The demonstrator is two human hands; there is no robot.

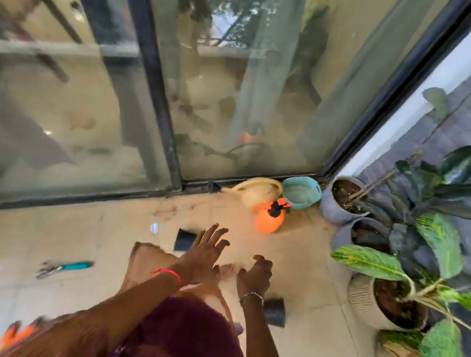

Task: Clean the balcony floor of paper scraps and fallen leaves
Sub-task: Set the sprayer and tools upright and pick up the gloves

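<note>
The beige tiled balcony floor (302, 252) lies below me. A small white paper scrap (153, 227) rests on it near the glass door. My left hand (204, 252), with a red thread on the wrist, hangs above the floor with fingers spread, holding nothing. My right hand (256, 275), with a bracelet, is lower and to the right, fingers curled downward; I see nothing in it. A bare foot (225, 273) shows between the two hands. The picture is blurred.
A sliding glass door (150, 96) closes the far side. An orange spray bottle (269, 218), cream watering can (259, 192) and teal basin (300, 195) sit in the corner. Potted plants (384, 295) line the right. Black pots (183, 239) (275, 312) and teal-handled pruners (65, 266) lie on the floor.
</note>
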